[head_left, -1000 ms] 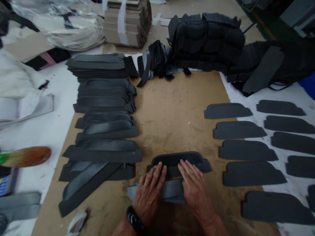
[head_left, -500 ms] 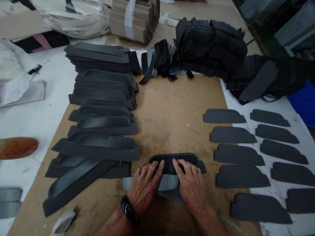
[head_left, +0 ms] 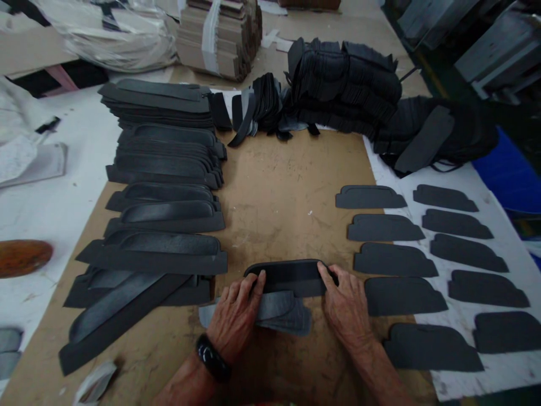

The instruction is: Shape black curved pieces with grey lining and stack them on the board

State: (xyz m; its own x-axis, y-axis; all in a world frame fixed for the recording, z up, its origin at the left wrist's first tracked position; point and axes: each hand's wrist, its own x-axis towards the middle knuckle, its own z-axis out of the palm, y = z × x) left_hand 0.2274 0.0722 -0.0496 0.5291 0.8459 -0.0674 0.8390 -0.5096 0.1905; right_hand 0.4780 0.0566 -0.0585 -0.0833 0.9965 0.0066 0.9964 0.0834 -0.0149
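A dark shaped piece (head_left: 291,277) with a raised curved rim lies on the brown board in front of me. My left hand (head_left: 240,304), with a black band at the wrist, presses the piece's left end with its fingertips. At its right end my right hand (head_left: 344,293) has its thumb and fingers on the edge. Both hands grip the piece at its ends. Grey curved strips (head_left: 283,313) lie just below the piece, partly under my left hand.
Stacked dark pieces (head_left: 164,160) line the left side. Separate flat dark pieces (head_left: 391,259) lie in two columns at the right. Behind are black bundles (head_left: 342,84) and a strapped brown stack (head_left: 224,42). A wooden oval object (head_left: 25,257) is at far left.
My right hand has slid right along the dark piece to its end, so the hands are farther apart. The view has shifted slightly, and more of the grey strips shows.
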